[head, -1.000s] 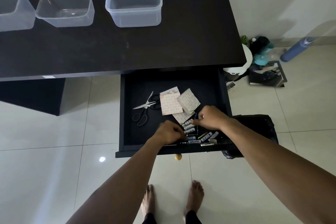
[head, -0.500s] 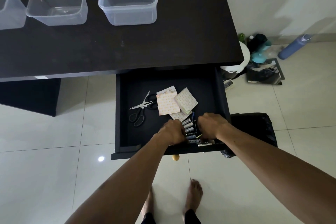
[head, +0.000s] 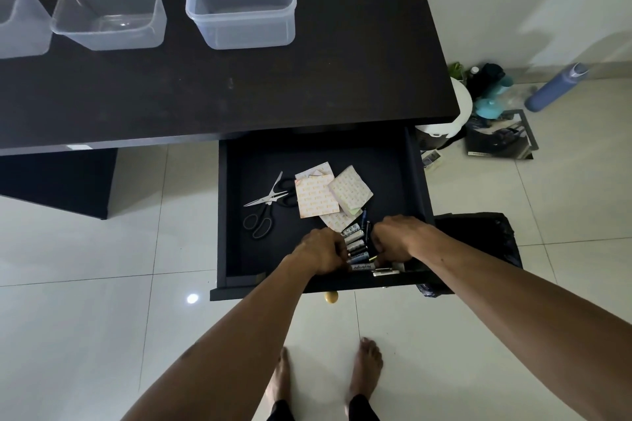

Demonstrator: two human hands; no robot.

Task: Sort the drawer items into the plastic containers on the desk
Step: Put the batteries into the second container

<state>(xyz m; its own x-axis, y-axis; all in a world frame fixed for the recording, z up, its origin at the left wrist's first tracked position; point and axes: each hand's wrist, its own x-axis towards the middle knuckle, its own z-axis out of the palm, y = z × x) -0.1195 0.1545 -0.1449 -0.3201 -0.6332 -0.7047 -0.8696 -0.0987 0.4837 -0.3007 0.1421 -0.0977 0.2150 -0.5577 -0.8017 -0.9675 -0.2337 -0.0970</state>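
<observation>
1. Several batteries lie at the open drawer's front edge, long axes running across it, left to right.
2. Left hand and right hand curl around their ends; how firmly they grasp is unclear.
3. Scissors point away from the drawer front.

drawer back – bare | front – batteries, scissors left

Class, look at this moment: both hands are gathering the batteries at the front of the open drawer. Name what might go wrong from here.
1. The left hand and right hand squeeze a loose row of small cylindrical batteries from both sides; some may slip out when lifted.
2. The steel scissors with black handles lie open close by; a careless reach could meet the blades.
3. The clear plastic containers stand far back on the dark desk, so the carry may spill batteries.
</observation>
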